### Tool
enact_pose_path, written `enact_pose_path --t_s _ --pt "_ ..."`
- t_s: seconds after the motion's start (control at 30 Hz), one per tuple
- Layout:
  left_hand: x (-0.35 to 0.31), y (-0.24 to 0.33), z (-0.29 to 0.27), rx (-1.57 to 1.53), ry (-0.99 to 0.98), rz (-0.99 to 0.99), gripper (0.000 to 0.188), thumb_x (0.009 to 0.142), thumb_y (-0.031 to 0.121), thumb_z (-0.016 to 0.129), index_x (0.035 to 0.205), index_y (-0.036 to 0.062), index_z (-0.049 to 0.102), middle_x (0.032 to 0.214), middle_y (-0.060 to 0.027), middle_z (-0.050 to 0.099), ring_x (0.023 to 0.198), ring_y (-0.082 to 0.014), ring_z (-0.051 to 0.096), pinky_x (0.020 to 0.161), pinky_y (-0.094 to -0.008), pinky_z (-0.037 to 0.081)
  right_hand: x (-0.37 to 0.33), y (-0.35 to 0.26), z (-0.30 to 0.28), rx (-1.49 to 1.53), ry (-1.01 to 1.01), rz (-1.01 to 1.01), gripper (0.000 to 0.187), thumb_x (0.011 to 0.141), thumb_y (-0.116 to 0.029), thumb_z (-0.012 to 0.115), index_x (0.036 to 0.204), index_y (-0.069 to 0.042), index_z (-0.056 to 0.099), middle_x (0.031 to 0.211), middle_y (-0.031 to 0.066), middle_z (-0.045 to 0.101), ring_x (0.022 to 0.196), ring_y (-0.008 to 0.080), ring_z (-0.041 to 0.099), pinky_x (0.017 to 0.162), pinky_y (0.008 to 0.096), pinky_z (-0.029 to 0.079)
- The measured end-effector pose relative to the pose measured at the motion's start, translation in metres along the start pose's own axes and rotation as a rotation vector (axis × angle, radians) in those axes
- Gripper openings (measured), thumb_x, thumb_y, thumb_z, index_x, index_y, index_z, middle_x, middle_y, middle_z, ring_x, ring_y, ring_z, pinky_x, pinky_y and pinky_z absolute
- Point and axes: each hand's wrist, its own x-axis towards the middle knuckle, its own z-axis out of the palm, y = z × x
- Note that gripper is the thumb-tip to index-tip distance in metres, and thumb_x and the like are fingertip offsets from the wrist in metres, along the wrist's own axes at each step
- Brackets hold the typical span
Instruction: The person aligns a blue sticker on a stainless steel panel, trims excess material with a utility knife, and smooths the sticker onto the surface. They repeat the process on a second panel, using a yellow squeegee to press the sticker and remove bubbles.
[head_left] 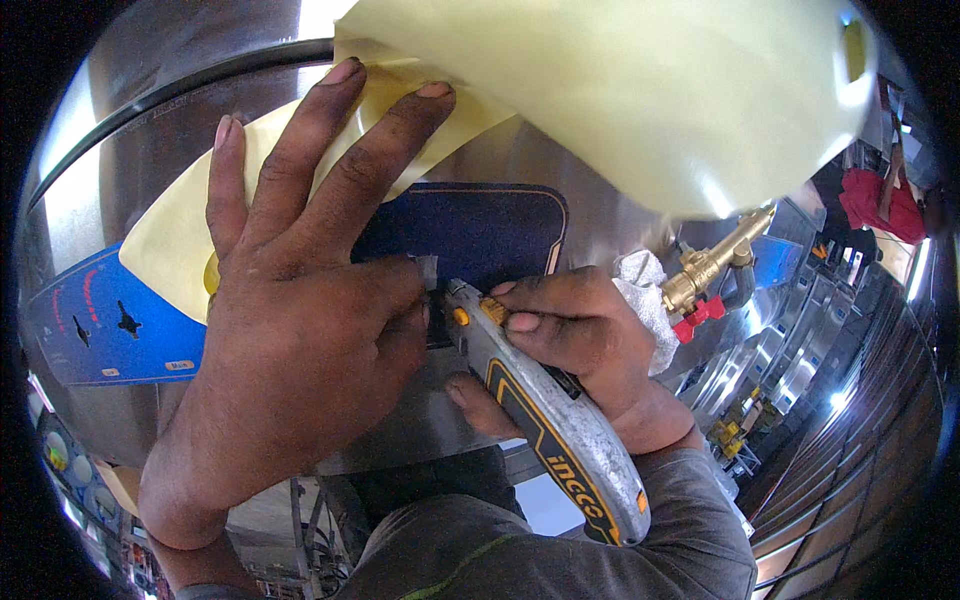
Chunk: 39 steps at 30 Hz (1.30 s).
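Utility knife point(565, 430), grey body with black and yellow-orange trim, sits lower centre in the right hand point(605, 350), off the near edge of the blue panel. Long axis runs diagonally: butt end low right toward the wearer's sleeve point(680, 520), nose up-left at the left hand point(300, 290). Right hand is closed round the body, fingertips by the yellow slider point(493, 311) near the nose, thumb on the other side. Left hand: three fingers spread wide over yellow film, index and thumb curled in just beside the knife nose. Small grey piece point(428, 270) shows there; can't tell what it is or whether they pinch it. Dark blue panel point(470, 225) with rounded corners and a thin light border lies just past the nose, partly behind the left hand. Brighter blue section point(150, 345) with black cutouts shows left of that hand. Yellow film point(620, 90) arches over the top, big flap toward upper right. Shiny metal surface point(200, 115) sits behind. Right of the knife: white crumpled wad point(642, 285), then brass fitting point(715, 260) with red handles point(698, 318). Red cloth point(880, 205) hangs far right.
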Motion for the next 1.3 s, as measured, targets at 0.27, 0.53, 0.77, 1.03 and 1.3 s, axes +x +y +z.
enact_pose_path --t_s 0.27,0.53,0.77,1.03,1.3 --pt "-0.002 -0.009 0.001 -0.108 -0.014 -0.024 0.048 0.070 0.019 0.079 0.117 0.0166 0.068 0.152 -0.0141 0.045 0.152 -0.0368 0.023 0.119 -0.0642 0.008 -0.002 -0.006 0.001 0.005 -0.108 0.037 0.037 0.069 -0.021 0.090 0.089 -0.001 0.066 0.093 0.0145 0.066 0.079 0.0263 0.069 0.068 0.0353 0.059" --pt "-0.004 -0.005 0.003 -0.017 0.031 -0.025 0.011 0.069 0.021 0.075 0.071 0.0107 0.072 0.151 -0.0173 0.046 0.149 -0.0419 0.026 0.121 -0.0651 0.008 0.000 -0.009 0.007 -0.045 -0.044 -0.017 0.036 0.069 -0.019 0.090 0.085 -0.001 0.064 0.092 0.0155 0.068 0.073 0.0253 0.069 0.062 0.0339 0.060" --pt "-0.002 -0.008 0.005 -0.186 -0.027 -0.103 0.012 0.067 0.020 0.076 0.075 0.0114 0.074 0.141 -0.0159 0.053 0.138 -0.0416 0.040 0.115 -0.0625 0.025 0.007 -0.010 0.006 -0.090 -0.072 -0.012 0.035 0.068 -0.023 0.090 0.084 -0.005 0.065 0.090 0.0135 0.068 0.071 0.0258 0.070 0.062 0.0336 0.059" --pt "-0.005 -0.012 0.002 -0.120 0.044 -0.028 0.011 0.070 0.022 0.074 0.073 0.0118 0.074 0.152 -0.0151 0.045 0.147 -0.0398 0.029 0.122 -0.0625 0.005 0.008 -0.014 0.011 -0.113 -0.074 0.000 0.033 0.068 -0.026 0.089 0.080 -0.006 0.067 0.085 0.0125 0.067 0.063 0.0252 0.065 0.056 0.0324 0.055" --pt "-0.001 -0.015 0.006 -0.070 -0.005 -0.040 0.013 0.071 0.026 0.076 0.072 0.0135 0.073 0.160 -0.0152 0.036 0.152 -0.0420 0.018 0.121 -0.0628 0.001 0.009 -0.009 0.015 -0.184 -0.035 0.019 0.040 0.068 -0.033 0.089 0.085 -0.003 0.069 0.086 0.0125 0.067 0.063 0.0256 0.064 0.053 0.0331 0.054"
